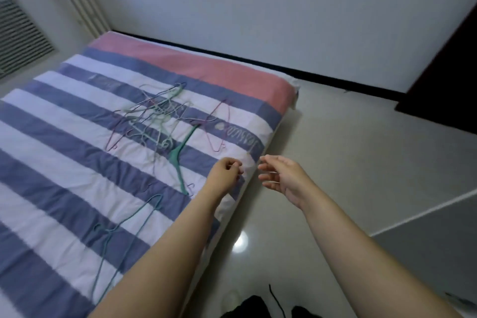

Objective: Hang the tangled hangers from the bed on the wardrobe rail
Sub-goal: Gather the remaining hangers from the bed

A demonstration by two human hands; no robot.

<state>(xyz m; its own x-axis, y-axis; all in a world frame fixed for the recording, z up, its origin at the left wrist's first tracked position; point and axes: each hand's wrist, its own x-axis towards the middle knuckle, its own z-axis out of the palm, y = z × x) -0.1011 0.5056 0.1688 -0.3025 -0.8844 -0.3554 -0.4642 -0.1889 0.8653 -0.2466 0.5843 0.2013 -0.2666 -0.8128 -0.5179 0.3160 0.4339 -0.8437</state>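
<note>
Several tangled hangers [152, 116], hooks variously aimed.

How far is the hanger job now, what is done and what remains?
Nothing looks done: the tangled pile of thin wire hangers lies on the striped bed cover. Left hand and right hand hold nothing. Untangling and hanging remain; no wardrobe rail shows.

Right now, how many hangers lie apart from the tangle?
3: a pink hanger right of the tangle, a green hanger beside it, a teal hanger nearest. The tangle may hide more.
</note>
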